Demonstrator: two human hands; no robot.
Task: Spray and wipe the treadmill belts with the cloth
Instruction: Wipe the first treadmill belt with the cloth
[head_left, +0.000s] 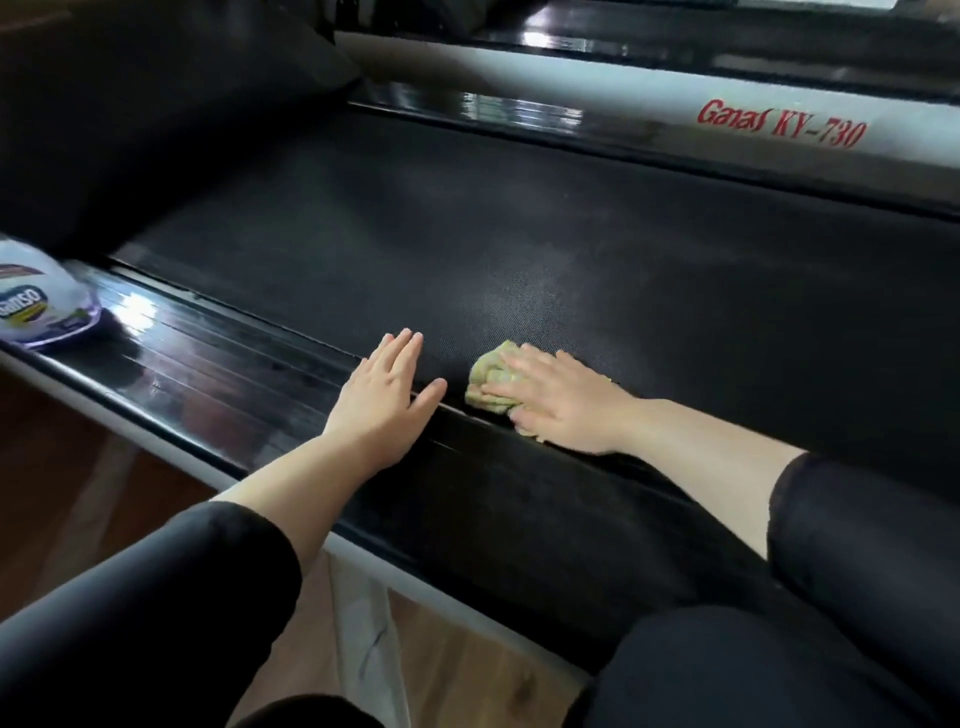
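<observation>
Head view, near to far. Nearest the viewer runs the glossy near side rail (208, 353) of the treadmill, above a wooden floor (78, 467). The left hand (387, 395) lies flat across the rail's inner edge, fingers straight and together, fingertips on the belt (519, 234). Just beside it to the right, not touching, the right hand (558, 402) presses a bunched yellow-green cloth (491, 382) flat against the belt's near margin, fingers extended leftward over it. The cloth thus sits under the right hand, hard against the rail. The belt's long axis runs lower right to upper left, and open belt lies beyond the cloth toward the far rail (779, 124). The next wiping stroke probably has room away from the body or along that axis. The spray bottle (36, 306) stands on the near rail, well apart, nearer the left hand.
</observation>
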